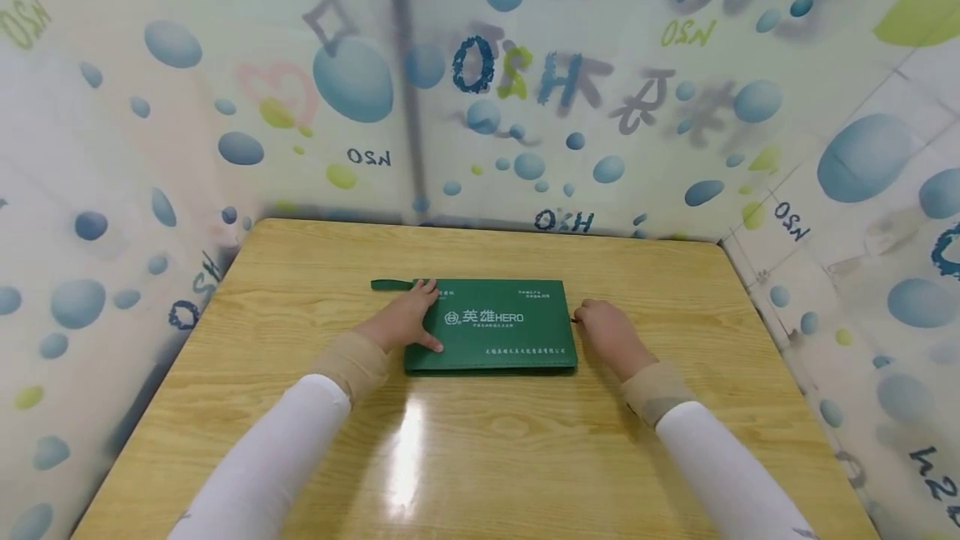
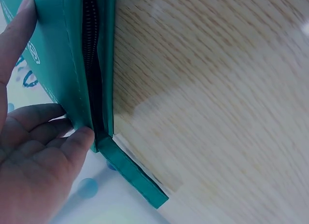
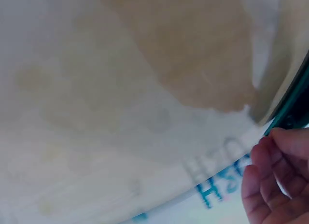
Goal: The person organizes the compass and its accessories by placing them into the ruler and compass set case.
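A flat green zip pouch (image 1: 498,344) with white Chinese lettering and "HERO" lies on the table. My left hand (image 1: 399,319) rests on its left end with fingers and thumb spread, the thumb on the cover and the fingertips by the far corner. In the left wrist view, a dark zipper (image 2: 90,38) runs along the pouch's side, and a green wrist strap (image 2: 133,173) sticks out from the corner. At the right end, my right hand (image 1: 611,338) pinches the small dark zipper pull (image 1: 575,321); the fingers largely hide it.
The wooden table (image 1: 480,457) extends on every side of the pouch. Behind it and to both sides hangs a pale wall covering (image 1: 480,165) printed with blue and green drops and lettering.
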Demonstrator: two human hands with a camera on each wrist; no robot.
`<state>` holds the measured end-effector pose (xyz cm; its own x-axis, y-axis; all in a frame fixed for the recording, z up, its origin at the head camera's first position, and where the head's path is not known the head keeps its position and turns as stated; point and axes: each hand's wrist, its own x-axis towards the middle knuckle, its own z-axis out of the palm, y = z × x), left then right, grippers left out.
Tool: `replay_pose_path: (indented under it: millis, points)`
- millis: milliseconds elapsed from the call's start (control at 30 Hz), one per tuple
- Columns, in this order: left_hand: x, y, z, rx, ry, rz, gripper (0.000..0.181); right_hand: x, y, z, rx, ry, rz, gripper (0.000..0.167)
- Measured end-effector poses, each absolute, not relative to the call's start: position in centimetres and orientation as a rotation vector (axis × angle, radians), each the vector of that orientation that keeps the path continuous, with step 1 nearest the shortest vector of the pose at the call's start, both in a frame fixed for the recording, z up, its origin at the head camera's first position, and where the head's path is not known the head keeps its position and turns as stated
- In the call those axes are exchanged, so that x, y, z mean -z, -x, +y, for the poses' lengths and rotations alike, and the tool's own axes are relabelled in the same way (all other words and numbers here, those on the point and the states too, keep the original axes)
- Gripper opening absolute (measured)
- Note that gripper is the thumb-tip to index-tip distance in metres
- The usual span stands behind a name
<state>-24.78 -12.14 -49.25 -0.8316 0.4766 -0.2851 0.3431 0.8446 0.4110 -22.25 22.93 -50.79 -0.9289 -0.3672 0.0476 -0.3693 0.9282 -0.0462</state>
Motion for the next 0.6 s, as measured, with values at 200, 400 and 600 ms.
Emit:
replay_pose_path:
  millis: [200,400,600]
  points:
    - [49.4,24.9,-12.1,-0.490,-0.603,2.644,0.106,51.1,17.2,23.1,-0.113,-0.722,-2.980,0.011]
    - [49.4,24.9,-12.1,-0.534,-0.606,2.639,0.106,51.3,14.6,23.0,-0.240,-0.641,-3.033,0.010]
    - [48.8,24.9,-12.5,-0.582,-0.619,2.641,0.111,51.2,14.7,22.2,-0.384,-0.478,-3.128,0.013]
